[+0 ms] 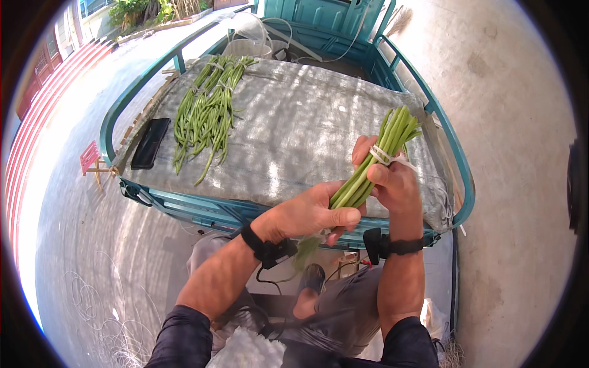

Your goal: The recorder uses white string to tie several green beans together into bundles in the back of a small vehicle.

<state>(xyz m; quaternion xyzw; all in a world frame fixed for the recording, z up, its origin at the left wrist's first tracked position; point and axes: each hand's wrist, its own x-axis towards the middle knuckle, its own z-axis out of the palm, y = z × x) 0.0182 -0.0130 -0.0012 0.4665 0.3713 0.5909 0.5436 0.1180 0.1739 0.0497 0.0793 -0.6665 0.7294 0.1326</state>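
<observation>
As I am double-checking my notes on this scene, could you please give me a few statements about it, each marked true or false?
1. The left hand has its grip on a bundle of green long beans. True.
2. The right hand is well apart from that bundle. False: it holds the bundle near the white tie.
3. A black smartphone lies to the left of the other long beans. True.
4. The left side rail is teal. True.
5. The other long beans hang over that rail. False: they lie on the grey cover.
</observation>
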